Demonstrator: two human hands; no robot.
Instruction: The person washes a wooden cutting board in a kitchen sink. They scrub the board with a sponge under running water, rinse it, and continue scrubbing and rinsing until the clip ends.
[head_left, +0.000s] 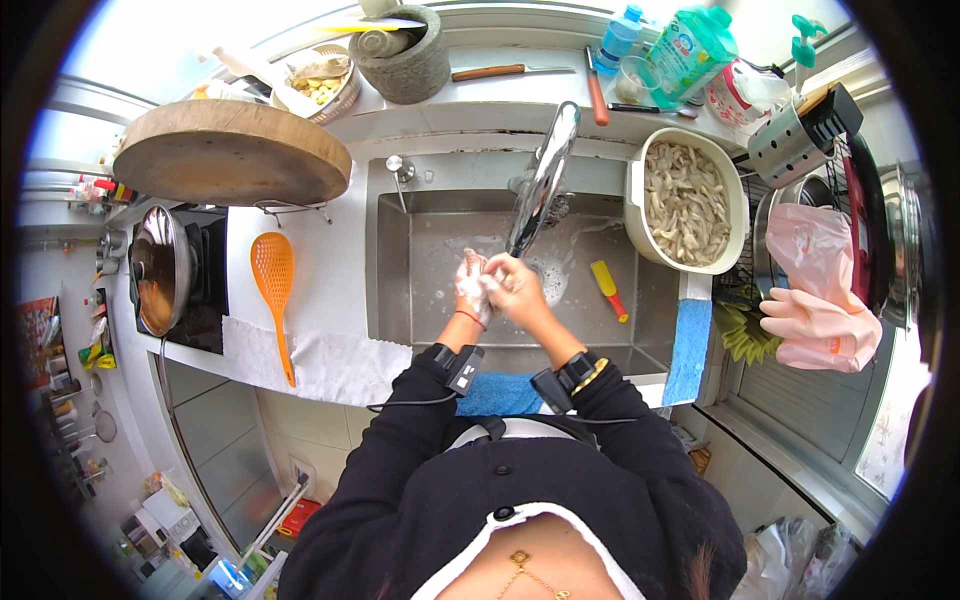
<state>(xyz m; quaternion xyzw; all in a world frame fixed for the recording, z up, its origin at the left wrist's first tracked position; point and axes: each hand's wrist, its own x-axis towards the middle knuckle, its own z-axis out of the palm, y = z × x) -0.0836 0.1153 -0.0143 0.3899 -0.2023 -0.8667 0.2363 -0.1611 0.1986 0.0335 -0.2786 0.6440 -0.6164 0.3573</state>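
Note:
Over a stainless steel sink (450, 322), my left hand (472, 286) is coated in white lather, with its fingers pointing away from me. My right hand (517, 291) presses against it from the right, its fingers bent onto the left palm. Whether something small lies between the hands cannot be made out. The chrome faucet (546, 176) ends just above my right hand. White suds surround the partly hidden drain (553, 281). To the right on the sink floor rests a yellow-and-red handled tool (606, 285).
A white tub of pale strips (686, 199) stands at the sink's right rim. Leftward are an orange slotted spoon (273, 274), a round wooden chopping board (232, 154) on a rack and a lidded pan (159, 274). Knives (491, 73) and a stone mortar (405, 64) line the back ledge.

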